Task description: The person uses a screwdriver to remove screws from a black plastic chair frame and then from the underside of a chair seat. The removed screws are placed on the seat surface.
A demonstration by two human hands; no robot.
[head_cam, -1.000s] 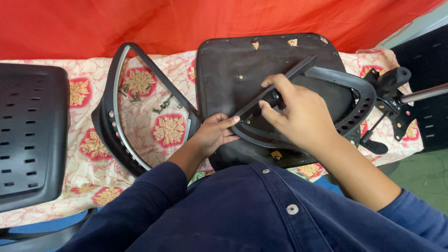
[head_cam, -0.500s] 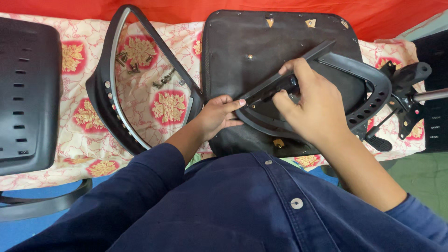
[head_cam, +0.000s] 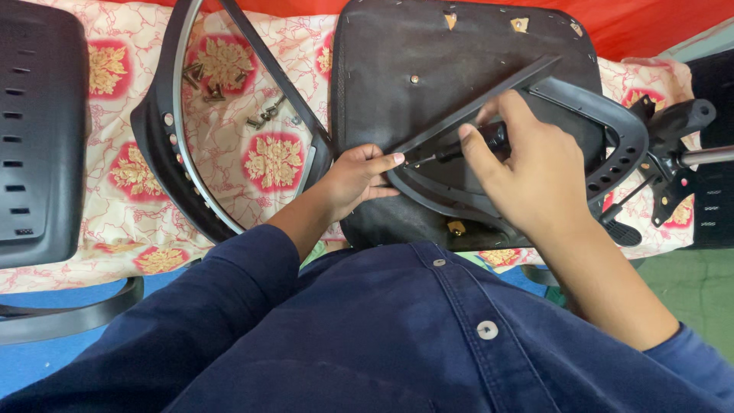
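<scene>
Several chair parts lie on a floral-cloth counter (head_cam: 122, 222). Far left: black perforated backrest panel (head_cam: 34, 130). Next: loose black armrest frame (head_cam: 164, 145) with silver trim, bolts (head_cam: 264, 116) scattered inside it. Centre: upturned black seat base (head_cam: 428, 61); left hand (head_cam: 353, 180), fingers curled, presses its edge beside a second armrest (head_cam: 604, 122) laid on the seat. Right hand (head_cam: 535, 176) is closed around a black-handled screwdriver (head_cam: 459, 149), tip at the armrest bracket. Far right: chair mechanism (head_cam: 673, 145).
</scene>
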